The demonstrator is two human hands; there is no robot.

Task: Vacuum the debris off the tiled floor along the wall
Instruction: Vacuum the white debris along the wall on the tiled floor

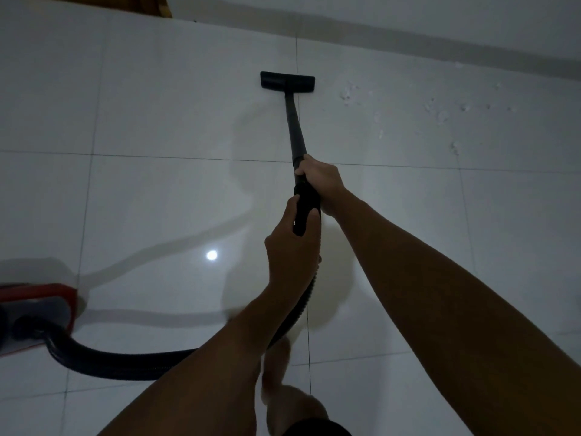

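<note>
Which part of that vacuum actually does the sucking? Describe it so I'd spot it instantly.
Start at the wall along the top, then drop to the glossy tiled floor below it. The nozzle head is the flat black bar ending the thin wand, left of the pale debris.

Home room: glossy tiled floor, canister vacuum

Glossy, smooth pale tiled floor mirroring a lamp spot at seven o'clock; matt black plastic wand and floor head at twelve; ribbed matt hose; shiny red plastic vacuum body at nine.
</note>
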